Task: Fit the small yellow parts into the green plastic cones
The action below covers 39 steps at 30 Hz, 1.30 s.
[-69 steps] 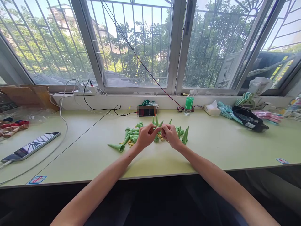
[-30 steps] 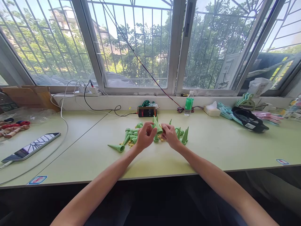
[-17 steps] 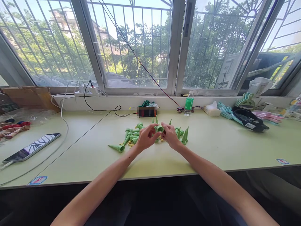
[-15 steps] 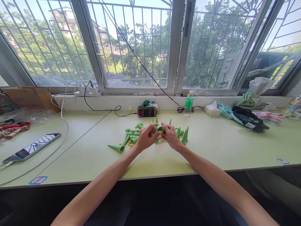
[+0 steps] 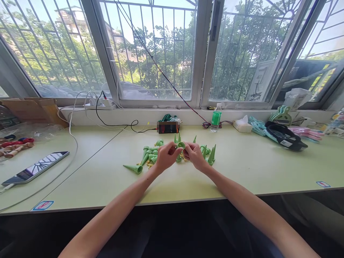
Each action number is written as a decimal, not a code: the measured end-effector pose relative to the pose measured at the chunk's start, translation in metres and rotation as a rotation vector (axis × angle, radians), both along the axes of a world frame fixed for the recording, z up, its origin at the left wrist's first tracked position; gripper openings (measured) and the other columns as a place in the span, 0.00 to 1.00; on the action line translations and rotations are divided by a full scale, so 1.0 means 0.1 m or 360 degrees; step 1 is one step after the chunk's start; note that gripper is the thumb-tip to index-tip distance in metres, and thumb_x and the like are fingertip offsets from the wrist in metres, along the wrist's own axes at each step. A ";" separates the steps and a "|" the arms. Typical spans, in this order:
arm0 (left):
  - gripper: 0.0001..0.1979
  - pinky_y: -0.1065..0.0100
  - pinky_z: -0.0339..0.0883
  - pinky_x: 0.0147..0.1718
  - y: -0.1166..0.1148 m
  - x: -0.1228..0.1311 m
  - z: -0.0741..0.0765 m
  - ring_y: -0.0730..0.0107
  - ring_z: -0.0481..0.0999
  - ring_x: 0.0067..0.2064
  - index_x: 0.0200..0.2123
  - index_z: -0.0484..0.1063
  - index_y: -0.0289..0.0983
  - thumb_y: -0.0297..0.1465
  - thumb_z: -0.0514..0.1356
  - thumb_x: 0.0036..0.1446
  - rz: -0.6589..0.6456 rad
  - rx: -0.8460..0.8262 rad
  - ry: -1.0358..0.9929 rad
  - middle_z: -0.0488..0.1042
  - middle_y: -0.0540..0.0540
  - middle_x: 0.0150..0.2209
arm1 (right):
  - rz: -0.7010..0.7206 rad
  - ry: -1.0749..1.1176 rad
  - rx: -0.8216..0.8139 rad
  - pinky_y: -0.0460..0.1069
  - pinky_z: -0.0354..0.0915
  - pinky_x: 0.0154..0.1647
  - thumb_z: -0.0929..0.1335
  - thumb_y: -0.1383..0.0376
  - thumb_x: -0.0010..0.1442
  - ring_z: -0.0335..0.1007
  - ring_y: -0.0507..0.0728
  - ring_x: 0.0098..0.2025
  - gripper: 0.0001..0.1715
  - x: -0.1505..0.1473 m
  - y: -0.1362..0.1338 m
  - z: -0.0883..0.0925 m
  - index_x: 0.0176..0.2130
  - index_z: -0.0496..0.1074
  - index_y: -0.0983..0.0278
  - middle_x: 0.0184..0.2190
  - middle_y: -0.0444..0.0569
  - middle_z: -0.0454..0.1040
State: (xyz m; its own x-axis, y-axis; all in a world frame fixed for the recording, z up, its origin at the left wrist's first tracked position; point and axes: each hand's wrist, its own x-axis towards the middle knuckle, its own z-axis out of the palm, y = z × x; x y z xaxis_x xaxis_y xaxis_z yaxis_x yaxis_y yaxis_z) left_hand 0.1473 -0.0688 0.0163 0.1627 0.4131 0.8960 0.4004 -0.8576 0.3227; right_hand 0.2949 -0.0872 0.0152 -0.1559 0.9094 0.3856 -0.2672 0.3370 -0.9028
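Note:
Between my hands, just above the table, is a green plastic watering spike part (image 5: pixel 181 145), its round open end facing me. My left hand (image 5: pixel 167 156) is closed on its left side, and my right hand (image 5: pixel 194 154) pinches its right side. How far it extends behind the fingers is hidden. Left of my hands lies a pile of green spikes (image 5: pixel 147 156) with small yellow pieces among them. One loose spike (image 5: pixel 133 168) lies apart at the pile's near left. More green spikes (image 5: pixel 211 156) stand upright to the right of my right hand.
Behind my hands sits a small black device (image 5: pixel 168 127) with a cable. A green-labelled bottle (image 5: pixel 215 118), a tissue box (image 5: pixel 242 124) and a black cap-like item (image 5: pixel 285 137) are along the back right. A phone (image 5: pixel 36 167) on a white cable lies left.
The green part has shifted slightly left, and its open end faces me more squarely. My left fingers have closed lower around it; the loose spikes have stayed put.

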 end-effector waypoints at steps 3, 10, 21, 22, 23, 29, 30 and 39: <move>0.21 0.74 0.52 0.20 -0.01 0.01 0.03 0.80 0.52 0.18 0.19 0.59 0.36 0.39 0.61 0.58 0.0063 -0.0039 -0.0033 0.55 0.57 0.14 | -0.0019 -0.0066 0.0065 0.45 0.43 0.16 0.68 0.44 0.56 0.43 0.46 0.16 0.30 0.00 0.01 -0.01 0.20 0.59 0.62 0.15 0.37 0.52; 0.26 0.72 0.45 0.19 0.01 0.04 0.03 0.80 0.48 0.20 0.17 0.52 0.36 0.42 0.56 0.62 -0.0041 -0.0360 -0.0166 0.49 0.55 0.16 | -0.0125 -0.0238 0.0237 0.45 0.45 0.17 0.66 0.45 0.61 0.46 0.46 0.16 0.30 0.02 0.00 -0.04 0.21 0.61 0.63 0.13 0.38 0.54; 0.32 0.72 0.44 0.15 0.05 0.06 -0.01 0.81 0.52 0.15 0.14 0.53 0.36 0.49 0.53 0.63 -0.0303 -0.0718 -0.0354 0.53 0.53 0.11 | -0.0236 -0.0298 0.0337 0.45 0.49 0.18 0.65 0.43 0.61 0.51 0.47 0.18 0.29 0.02 0.04 -0.08 0.24 0.63 0.63 0.17 0.39 0.58; 0.32 0.72 0.44 0.14 0.05 0.07 -0.01 0.81 0.52 0.14 0.14 0.53 0.36 0.50 0.53 0.63 -0.0338 -0.0775 -0.0386 0.53 0.54 0.11 | -0.0242 -0.0305 0.0340 0.45 0.49 0.18 0.65 0.43 0.61 0.51 0.47 0.18 0.29 0.02 0.05 -0.08 0.24 0.63 0.63 0.17 0.39 0.58; 0.32 0.72 0.44 0.13 0.05 0.07 -0.01 0.82 0.52 0.13 0.13 0.54 0.36 0.50 0.53 0.63 -0.0377 -0.0840 -0.0420 0.53 0.54 0.10 | -0.0245 -0.0309 0.0343 0.45 0.49 0.18 0.65 0.43 0.61 0.51 0.47 0.18 0.28 0.02 0.05 -0.09 0.25 0.63 0.63 0.17 0.39 0.58; 0.32 0.73 0.42 0.10 0.05 0.09 -0.02 0.82 0.52 0.10 0.13 0.55 0.36 0.52 0.54 0.61 -0.0580 -0.1108 -0.0575 0.56 0.53 0.09 | -0.0244 -0.0294 0.0343 0.45 0.49 0.18 0.66 0.45 0.62 0.51 0.47 0.18 0.26 0.01 0.07 -0.10 0.26 0.64 0.63 0.18 0.39 0.58; 0.32 0.73 0.42 0.10 0.05 0.09 -0.02 0.82 0.53 0.10 0.14 0.56 0.36 0.51 0.54 0.61 -0.0585 -0.1092 -0.0576 0.56 0.54 0.09 | -0.0232 -0.0281 0.0324 0.45 0.49 0.18 0.66 0.45 0.62 0.50 0.47 0.18 0.26 0.00 0.06 -0.09 0.26 0.64 0.63 0.17 0.38 0.58; 0.14 0.78 0.49 0.17 0.03 0.07 -0.02 0.83 0.54 0.17 0.41 0.63 0.38 0.42 0.59 0.61 -0.0402 -0.0633 -0.0314 0.59 0.59 0.19 | -0.0152 0.0063 0.0059 0.44 0.45 0.13 0.67 0.44 0.59 0.43 0.45 0.15 0.29 -0.02 0.04 -0.03 0.23 0.55 0.61 0.16 0.35 0.49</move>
